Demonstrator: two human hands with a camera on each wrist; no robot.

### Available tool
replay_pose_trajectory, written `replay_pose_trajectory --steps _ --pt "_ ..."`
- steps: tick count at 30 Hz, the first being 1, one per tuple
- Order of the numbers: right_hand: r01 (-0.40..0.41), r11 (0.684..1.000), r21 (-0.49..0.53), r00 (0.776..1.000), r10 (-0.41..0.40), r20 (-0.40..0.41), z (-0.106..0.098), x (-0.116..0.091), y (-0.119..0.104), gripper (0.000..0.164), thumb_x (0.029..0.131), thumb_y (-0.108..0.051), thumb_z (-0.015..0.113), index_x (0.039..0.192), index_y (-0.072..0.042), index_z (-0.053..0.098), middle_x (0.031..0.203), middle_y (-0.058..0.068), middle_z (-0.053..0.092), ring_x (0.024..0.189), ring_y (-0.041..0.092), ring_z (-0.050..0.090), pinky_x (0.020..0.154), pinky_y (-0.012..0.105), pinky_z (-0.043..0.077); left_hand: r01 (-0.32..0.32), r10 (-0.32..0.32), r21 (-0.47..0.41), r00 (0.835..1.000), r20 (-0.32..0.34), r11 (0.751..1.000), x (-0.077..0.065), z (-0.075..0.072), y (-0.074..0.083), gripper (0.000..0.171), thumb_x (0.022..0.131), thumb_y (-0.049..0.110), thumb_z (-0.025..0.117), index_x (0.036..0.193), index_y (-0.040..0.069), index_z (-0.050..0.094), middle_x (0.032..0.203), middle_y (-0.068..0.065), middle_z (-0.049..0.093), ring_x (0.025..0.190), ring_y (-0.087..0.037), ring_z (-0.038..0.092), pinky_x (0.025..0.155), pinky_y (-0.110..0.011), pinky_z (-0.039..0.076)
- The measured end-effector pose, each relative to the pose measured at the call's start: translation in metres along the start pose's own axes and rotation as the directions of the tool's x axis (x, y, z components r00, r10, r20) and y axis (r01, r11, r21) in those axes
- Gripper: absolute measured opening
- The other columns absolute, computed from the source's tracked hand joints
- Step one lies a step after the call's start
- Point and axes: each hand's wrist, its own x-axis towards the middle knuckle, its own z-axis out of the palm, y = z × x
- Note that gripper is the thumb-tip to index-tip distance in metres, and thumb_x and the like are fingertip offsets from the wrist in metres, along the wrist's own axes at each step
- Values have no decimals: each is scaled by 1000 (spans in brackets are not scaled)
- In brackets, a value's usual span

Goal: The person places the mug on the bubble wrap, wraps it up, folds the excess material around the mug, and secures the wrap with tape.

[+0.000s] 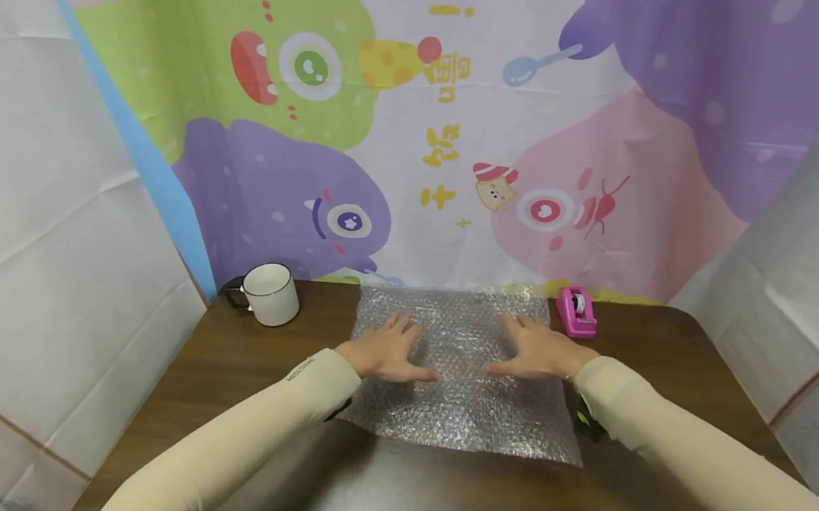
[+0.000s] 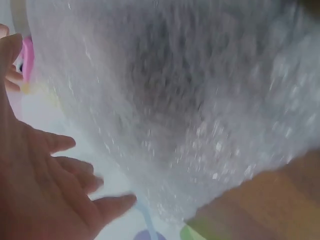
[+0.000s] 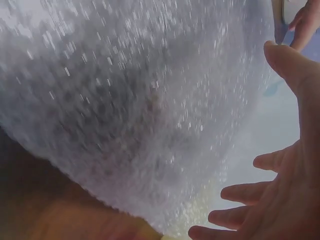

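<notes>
A sheet of clear bubble wrap (image 1: 461, 410) lies flat over the middle of the wooden table. Above its left half my left hand (image 1: 388, 351) is spread, thumb pointing inward. My right hand (image 1: 539, 353) is spread over the right half in much the same pose. Both hands hold nothing. In the left wrist view the bubble wrap (image 2: 200, 100) spreads beyond the straight fingers of the left hand (image 2: 55, 175). The right wrist view has the right hand (image 3: 280, 195) with its fingers apart beside the bubble wrap (image 3: 135, 110).
A white mug (image 1: 272, 299) with a dark rim and handle stands at the table's back left. The pink tape dispenser (image 1: 577, 312) sits at the back right, beside the sheet. Behind the table (image 1: 665, 373) hangs a cartoon-printed cloth (image 1: 424, 241).
</notes>
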Motion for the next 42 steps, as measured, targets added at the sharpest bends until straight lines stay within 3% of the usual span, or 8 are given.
replay_pose_trajectory --steps 5,10,13,17,21,29,35,42 --pt "-15 1000 -3 1000 15 -2 -7 17 6 120 84 -78 62 162 2 17 162 37 24 148 58 26 115 71 31 49 -48 24 998 -37 999 20 -12 -8 103 91 76 53 164 11 22 170 -19 22 150 -43 35 113 -60 41" --pt "-15 1000 19 999 16 -40 -8 35 12 114 88 -70 65 160 6 19 161 39 22 149 57 24 119 69 26 61 -61 2 992 -114 998 41 -18 -19 95 95 69 55 163 9 26 166 -19 32 142 -44 46 110 -59 46" --pt "-14 1000 23 998 15 -56 -3 46 18 108 91 -61 67 158 9 21 159 42 23 149 58 23 119 68 24 52 -44 39 983 -178 998 50 -19 -26 83 99 57 57 161 8 32 160 -19 41 141 -40 49 111 -55 46" --pt "-23 999 33 998 25 -59 3 58 23 103 94 -54 68 157 13 20 158 44 22 148 59 22 120 68 24 27 -10 69 972 -233 997 60 -17 -33 66 99 25 61 158 8 38 156 -19 46 143 -36 47 115 -51 44" --pt "-52 998 35 997 53 -48 6 67 26 102 96 -53 67 158 12 18 161 41 19 149 59 21 120 68 24 32 -22 47 982 -190 998 64 -17 -40 74 91 8 60 160 9 34 162 -20 37 151 -37 35 120 -52 37" --pt "-48 999 -14 995 47 -85 17 75 28 110 86 -55 77 158 8 24 160 40 24 144 66 20 114 75 27 88 -87 15 992 -92 996 64 -10 -48 81 98 31 68 164 11 25 168 -22 25 156 -41 23 123 -58 29" --pt "-71 997 -7 997 71 -30 22 76 31 109 86 -57 77 161 2 23 164 36 16 147 67 11 113 78 24 121 -121 -6 992 -16 993 61 -6 -48 76 100 30 66 163 12 28 169 -19 23 157 -38 21 124 -58 26" --pt "-70 997 41 998 69 12 25 76 36 102 88 -57 74 159 1 29 164 36 17 147 65 13 114 77 23 114 -110 -35 990 84 993 57 -9 -50 84 95 31 73 163 14 28 171 -18 19 159 -34 19 126 -54 24"
